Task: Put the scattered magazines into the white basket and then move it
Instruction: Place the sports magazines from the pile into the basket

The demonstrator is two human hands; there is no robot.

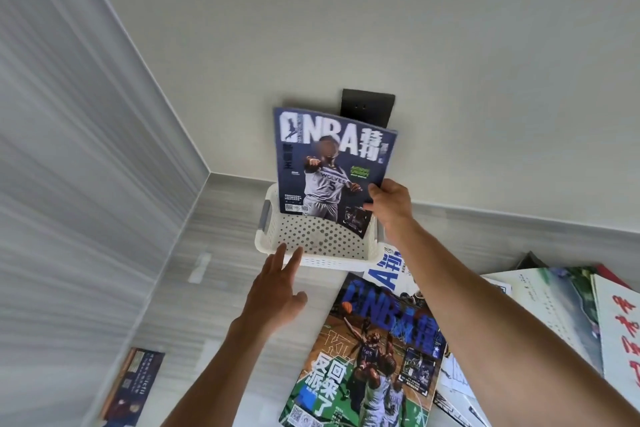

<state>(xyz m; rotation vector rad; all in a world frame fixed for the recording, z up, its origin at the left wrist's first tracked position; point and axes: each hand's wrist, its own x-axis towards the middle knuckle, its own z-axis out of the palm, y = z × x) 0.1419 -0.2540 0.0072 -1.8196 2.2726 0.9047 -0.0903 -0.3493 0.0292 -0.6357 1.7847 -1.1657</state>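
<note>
The right hand (388, 204) pinches the lower right edge of a dark blue glossy basketball magazine (329, 166), thumb on the cover and fingers behind, holding it nearly upright with its bottom corner already dipped inside the white perforated plastic basket (277, 246). That upright hold looks chosen so the magazine can slide down on edge, since the basket seems too narrow to take it flat. The left hand (277, 291) grasps nothing: its fingers are spread and straight, with the tips at the basket's near rim, probably there to steady the light basket against the push of the magazine.

The basket stands on the pale grey striped floor (173, 270) close to the wall, below a black wall socket plate (367, 107). Just on the near side of the basket lies a green and blue basketball magazine (363, 357) face up, overlapping a white-covered issue (389, 270) that touches the basket's near right corner. Farther right of the basket sits a loose pile of pale magazines (561, 308). Well to the near left of the basket, a small dark booklet (133, 388) lies alone. Most magazines are not yet collected.
</note>
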